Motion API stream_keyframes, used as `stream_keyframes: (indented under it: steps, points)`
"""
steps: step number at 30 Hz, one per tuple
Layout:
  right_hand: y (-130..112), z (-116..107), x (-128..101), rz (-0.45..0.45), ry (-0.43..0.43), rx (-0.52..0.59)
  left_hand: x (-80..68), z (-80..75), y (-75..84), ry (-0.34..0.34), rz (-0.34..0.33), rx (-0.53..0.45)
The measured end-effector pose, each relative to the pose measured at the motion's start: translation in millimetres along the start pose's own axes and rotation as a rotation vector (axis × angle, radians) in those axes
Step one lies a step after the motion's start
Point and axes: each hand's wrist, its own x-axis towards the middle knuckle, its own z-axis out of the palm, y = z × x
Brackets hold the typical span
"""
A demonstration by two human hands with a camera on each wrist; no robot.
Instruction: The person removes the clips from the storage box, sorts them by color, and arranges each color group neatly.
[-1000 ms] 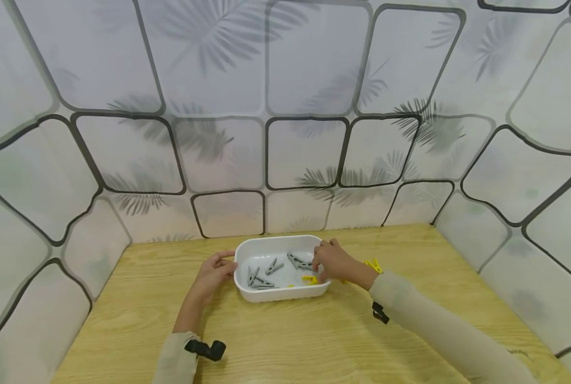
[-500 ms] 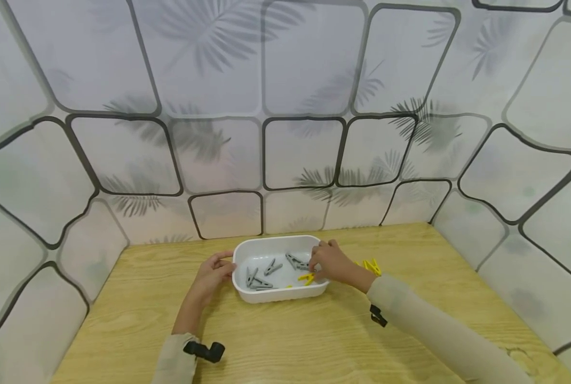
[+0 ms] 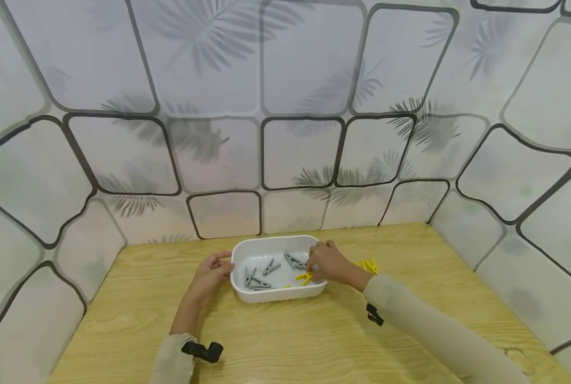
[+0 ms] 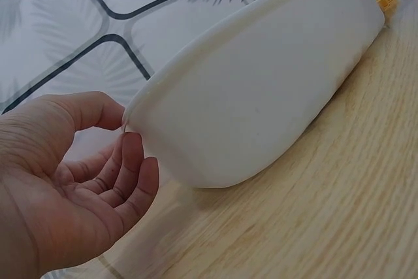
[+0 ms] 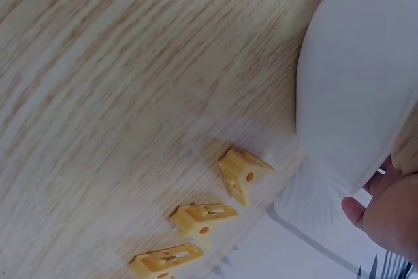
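Observation:
A white plastic tray (image 3: 276, 239) stands on the wooden table and holds several grey clothespins (image 3: 255, 280). My left hand (image 3: 224, 270) holds the tray's left end, thumb on the rim and fingers curled against the outer wall; the left wrist view shows this left hand (image 4: 124, 145) against the tray (image 4: 261, 96). My right hand (image 3: 314, 271) reaches over the tray's right end and pinches a yellow clothespin (image 3: 305, 277) just above the tray floor. In the right wrist view only the right fingertips (image 5: 382, 217) show, beside the tray wall (image 5: 359, 76).
A few more yellow clothespins (image 3: 368, 265) lie on the table just right of the tray; three yellow clothespins (image 5: 202, 217) appear in the right wrist view. Patterned panels wall in the table on the left, back and right.
My right hand has edged slightly left inside the tray with the yellow clothespin. The left hand has kept its hold on the tray's end.

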Motion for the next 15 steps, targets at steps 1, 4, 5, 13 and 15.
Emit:
stream_keyframes:
  steps: [1,4,5,13,15]
  points:
    - [-0.3,0.7,-0.2,0.003,-0.001,-0.001,0.0,0.2,-0.7,0.000,-0.002,-0.001]
    - [-1.0,2.4,-0.9,0.005,-0.001,-0.003,0.4,0.5,-2.8,0.000,-0.007,0.000]
    - [-1.3,2.7,-1.3,0.004,0.000,-0.002,0.4,0.6,-3.3,0.001,-0.007,0.000]
    - [-0.6,2.7,-0.8,-0.048,0.069,-0.009,-0.7,0.4,-0.6,0.004,-0.002,-0.004]
    - [-0.6,1.9,-0.2,-0.053,0.083,-0.014,-1.1,-0.1,0.2,0.000,0.001,-0.002]
